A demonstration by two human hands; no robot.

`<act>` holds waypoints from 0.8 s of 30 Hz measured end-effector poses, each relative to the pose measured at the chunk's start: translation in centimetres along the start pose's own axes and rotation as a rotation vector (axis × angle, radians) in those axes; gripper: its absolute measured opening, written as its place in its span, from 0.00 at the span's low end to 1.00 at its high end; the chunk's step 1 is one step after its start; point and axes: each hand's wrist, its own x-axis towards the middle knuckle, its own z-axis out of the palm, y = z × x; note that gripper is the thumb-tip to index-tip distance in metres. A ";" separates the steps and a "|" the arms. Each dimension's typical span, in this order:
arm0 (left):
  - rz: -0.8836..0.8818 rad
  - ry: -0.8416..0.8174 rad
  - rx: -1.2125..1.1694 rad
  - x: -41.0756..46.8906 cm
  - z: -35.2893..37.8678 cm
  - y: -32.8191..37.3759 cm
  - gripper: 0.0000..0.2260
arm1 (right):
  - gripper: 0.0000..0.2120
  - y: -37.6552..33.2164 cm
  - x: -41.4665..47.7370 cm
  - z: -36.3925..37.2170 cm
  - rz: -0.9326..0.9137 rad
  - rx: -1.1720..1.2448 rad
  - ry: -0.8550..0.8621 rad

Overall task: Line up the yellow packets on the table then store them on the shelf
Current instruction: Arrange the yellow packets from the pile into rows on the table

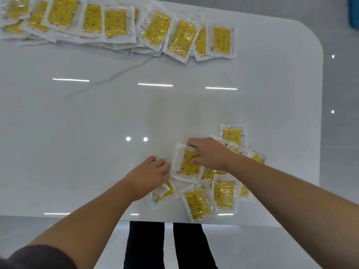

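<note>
Held packet (187,166): yellow, in a clear wrapper, lower centre-right of the frame, at the left edge of the loose pile (223,193) and overlapping it.

Right hand (208,154): grasping this packet. Fingers (192,145) curl over its upper edge; thumb (194,162) presses on the yellow face.

Left hand (149,175): fingers extended, only slightly bent, tips (165,166) meeting the packet's left edge. Whether they reach under it cannot be told. The heel of the hand lies over another packet of the pile.

Loose pile: several packets at mixed angles, near the table's lower edge.

Row of packets (116,24): runs across the top of the frame from the upper left to right of centre, overlapping, well apart from the pile.

Table (97,123): white, glossy. Dark trouser legs (145,245) show below its edge.
</note>
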 end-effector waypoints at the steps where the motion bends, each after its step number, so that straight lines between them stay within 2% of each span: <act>1: -0.001 -0.005 0.043 0.3 0.2 0.1 0.22 | 0.11 -0.1 -0.3 -0.6 -0.033 -0.037 -0.063; 5: -0.089 -0.015 0.036 0.6 0.2 -0.4 0.21 | 0.15 -0.4 -1.3 0.4 -0.148 -0.407 -0.280; 8: -0.186 -0.022 -0.083 0.3 0.6 -0.4 0.19 | 0.13 0.4 -1.9 4.2 -0.270 -0.692 -0.265; 12: -0.398 -0.030 -0.304 0.1 1.0 -0.4 0.23 | 0.10 1.2 -1.8 7.8 -0.358 -0.792 -0.194; 15: -0.557 -0.007 -0.556 0.1 1.0 -0.6 0.22 | 0.11 1.3 -1.4 8.5 -0.412 -0.778 -0.173; 18: -0.703 -0.003 -0.819 0.0 0.9 -0.9 0.19 | 0.10 1.2 -1.1 8.0 -0.362 -0.672 -0.211; 21: -0.857 0.073 -1.138 -0.2 0.0 -2.2 0.13 | 0.08 0.2 -0.6 5.7 -0.197 -0.347 -0.192; 24: -0.943 0.150 -1.288 -0.4 -1.3 -4.4 0.08 | 0.08 -0.7 0.5 2.4 -0.072 -0.079 -0.114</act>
